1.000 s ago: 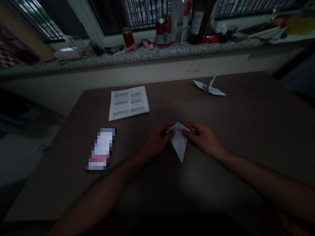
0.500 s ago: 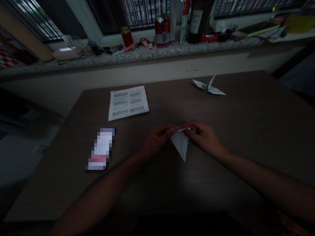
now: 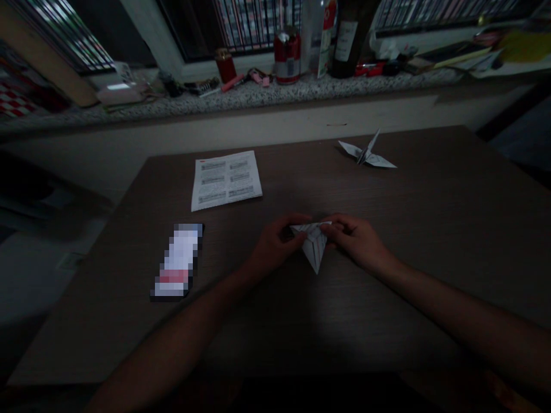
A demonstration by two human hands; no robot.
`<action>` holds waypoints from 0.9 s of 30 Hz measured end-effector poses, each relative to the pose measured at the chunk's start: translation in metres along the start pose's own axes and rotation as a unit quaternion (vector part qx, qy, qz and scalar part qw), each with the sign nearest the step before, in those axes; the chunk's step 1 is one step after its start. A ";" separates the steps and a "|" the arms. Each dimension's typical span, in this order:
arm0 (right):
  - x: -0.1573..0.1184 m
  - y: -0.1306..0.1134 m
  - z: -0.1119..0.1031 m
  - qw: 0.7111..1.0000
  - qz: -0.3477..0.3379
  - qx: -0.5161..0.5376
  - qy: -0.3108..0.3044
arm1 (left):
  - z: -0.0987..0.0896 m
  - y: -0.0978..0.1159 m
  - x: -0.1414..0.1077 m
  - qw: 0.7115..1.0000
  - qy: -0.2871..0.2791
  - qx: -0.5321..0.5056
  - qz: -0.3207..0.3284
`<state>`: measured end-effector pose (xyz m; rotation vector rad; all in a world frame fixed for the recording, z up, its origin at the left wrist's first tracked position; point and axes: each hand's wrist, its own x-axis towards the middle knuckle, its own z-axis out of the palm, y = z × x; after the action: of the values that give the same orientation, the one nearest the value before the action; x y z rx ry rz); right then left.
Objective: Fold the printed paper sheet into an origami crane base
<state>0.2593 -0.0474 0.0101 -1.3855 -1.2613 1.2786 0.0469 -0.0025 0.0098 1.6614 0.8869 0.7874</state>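
Between my two hands is a piece of folded paper [image 3: 315,248], printed with lines and shaped like a kite with its point toward me. My left hand [image 3: 283,238] grips its left side, thumb on top and fingers behind. On the other side my right hand [image 3: 350,234] pinches the upper right part between thumb and fingers. The fingertips behind the paper are partly hidden. Farther back on the right of the table stands a finished paper crane [image 3: 365,155] with spread wings.
A printed sheet [image 3: 226,180] lies at the back left of the dark table [image 3: 267,338]. Nearer me on the left is a phone [image 3: 177,261] with a blurred screen. Along the stone windowsill [image 3: 241,96] stand a red can [image 3: 287,56], a dark bottle [image 3: 345,43] and small clutter.
The paper has tilted so that more of its upper face shows, with side corners visible. Its lower point has shifted slightly left and up. Both hands keep their hold.
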 end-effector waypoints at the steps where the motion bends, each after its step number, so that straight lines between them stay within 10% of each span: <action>1: 0.000 -0.001 0.000 1.000 -0.004 -0.005 0.003 | 0.000 0.000 0.000 1.000 0.008 -0.003 0.002; 27: -0.001 -0.002 0.002 0.993 -0.048 -0.104 0.021 | 0.006 0.002 -0.001 0.996 0.023 0.077 -0.043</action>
<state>0.2567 -0.0482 0.0123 -1.4696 -1.4456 1.0714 0.0518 -0.0065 0.0106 1.7330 1.0662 0.7154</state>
